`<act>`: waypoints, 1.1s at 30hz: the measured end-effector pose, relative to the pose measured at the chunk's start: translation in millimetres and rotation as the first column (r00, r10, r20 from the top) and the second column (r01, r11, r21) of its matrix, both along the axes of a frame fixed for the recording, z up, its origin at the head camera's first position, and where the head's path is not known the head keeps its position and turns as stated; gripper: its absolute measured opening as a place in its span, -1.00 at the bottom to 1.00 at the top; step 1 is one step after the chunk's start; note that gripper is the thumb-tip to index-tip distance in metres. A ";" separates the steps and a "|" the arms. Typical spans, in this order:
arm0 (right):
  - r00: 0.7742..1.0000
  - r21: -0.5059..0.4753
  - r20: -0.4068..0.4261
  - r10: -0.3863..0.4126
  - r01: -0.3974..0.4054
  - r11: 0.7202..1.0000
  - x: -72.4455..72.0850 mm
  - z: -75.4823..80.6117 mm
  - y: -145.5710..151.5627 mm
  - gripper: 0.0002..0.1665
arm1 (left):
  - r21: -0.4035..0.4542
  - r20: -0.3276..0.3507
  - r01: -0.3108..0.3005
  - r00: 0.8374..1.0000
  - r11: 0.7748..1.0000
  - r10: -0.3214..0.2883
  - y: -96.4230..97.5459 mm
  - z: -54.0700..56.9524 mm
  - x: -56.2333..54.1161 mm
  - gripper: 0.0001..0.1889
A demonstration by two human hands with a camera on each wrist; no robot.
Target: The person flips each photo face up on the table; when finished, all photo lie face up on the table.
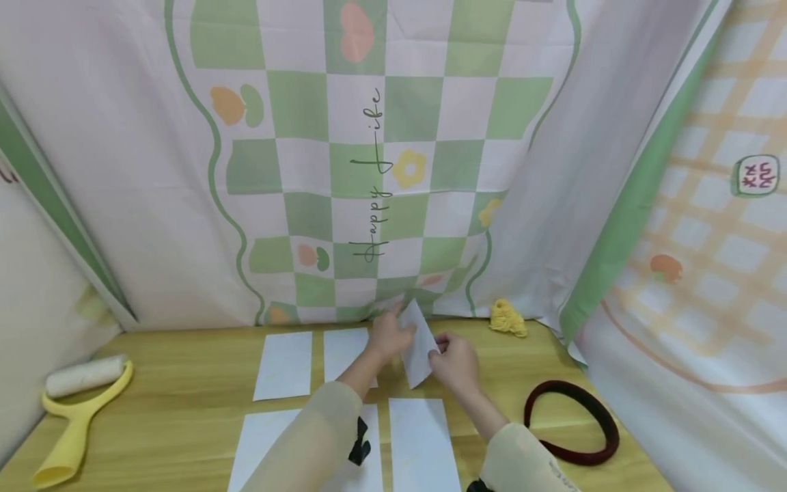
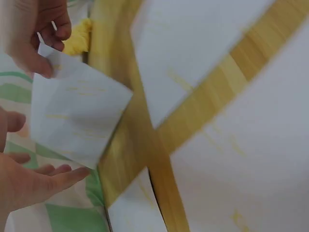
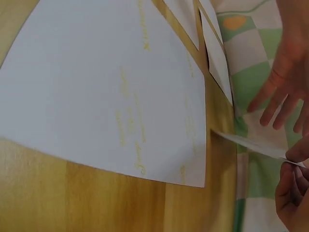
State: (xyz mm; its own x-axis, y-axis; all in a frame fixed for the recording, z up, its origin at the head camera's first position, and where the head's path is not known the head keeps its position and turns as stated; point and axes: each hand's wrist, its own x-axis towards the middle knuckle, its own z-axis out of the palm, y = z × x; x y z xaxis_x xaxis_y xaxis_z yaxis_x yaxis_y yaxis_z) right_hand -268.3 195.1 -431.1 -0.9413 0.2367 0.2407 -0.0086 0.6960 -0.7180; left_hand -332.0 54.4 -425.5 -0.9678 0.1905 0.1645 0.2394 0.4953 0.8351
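Observation:
My right hand (image 1: 456,361) pinches the edge of a white paper card (image 1: 418,348) with faint yellow marks, between thumb and fingers. The card stands tilted above the back of the table. My left hand (image 1: 389,336) is on the card's other side, its fingers straight and spread. In the left wrist view, the left fingertips (image 2: 79,173) are right at the lower corner of the card (image 2: 79,106). Seen from the right wrist, the card (image 3: 251,145) is nearly edge-on, with the left hand (image 3: 287,92) open beyond it.
Several white cards, one a back-left card (image 1: 283,365) and one a front card (image 1: 424,444), lie in rows on the wooden table (image 1: 178,396). A lint roller (image 1: 76,417) lies left, a dark red headband (image 1: 611,430) right, yellow yarn (image 1: 507,318) back right. A checked curtain (image 1: 356,205) hangs behind.

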 end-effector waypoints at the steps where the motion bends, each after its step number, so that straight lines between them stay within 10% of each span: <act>1: 1.000 0.035 -0.016 0.009 -0.008 0.999 1.4 1.2 -2.1 -0.75 | 0.053 0.033 -0.047 0.998 0.998 0.045 1.2 2.3 0.5 -0.35; 5: 0.996 0.160 -0.073 0.059 -0.046 0.986 9.1 2.2 -13.8 -0.79 | 0.134 0.158 -0.211 0.969 0.968 0.189 1.9 6.2 4.6 -0.38; 12: 0.991 0.237 -0.069 0.115 -0.096 0.967 18.4 0.4 -34.1 -0.80 | 0.214 0.266 -0.273 0.940 0.938 0.213 -3.3 3.6 9.1 -0.68; 22: 0.981 0.373 -0.064 0.185 -0.149 0.916 1.5 5.4 -28.1 -0.54 | 0.001 0.160 -0.321 0.935 0.947 0.317 -2.2 20.7 -15.7 -0.74; 33: 0.823 0.379 0.154 0.547 -0.560 0.737 -7.1 -8.9 1.2 -0.21 | -0.111 0.246 -0.279 0.922 0.954 0.298 -13.1 3.4 -21.2 -0.89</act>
State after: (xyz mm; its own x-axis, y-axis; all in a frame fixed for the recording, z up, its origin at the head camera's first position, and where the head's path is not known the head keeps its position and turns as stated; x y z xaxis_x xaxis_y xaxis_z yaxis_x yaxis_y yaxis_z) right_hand -275.4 196.3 -440.0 -0.8847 -0.4361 0.1646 -0.4644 0.7939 -0.3926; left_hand -353.2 41.3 -422.1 -0.9897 -0.1014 -0.1006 -0.1407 0.5720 0.8081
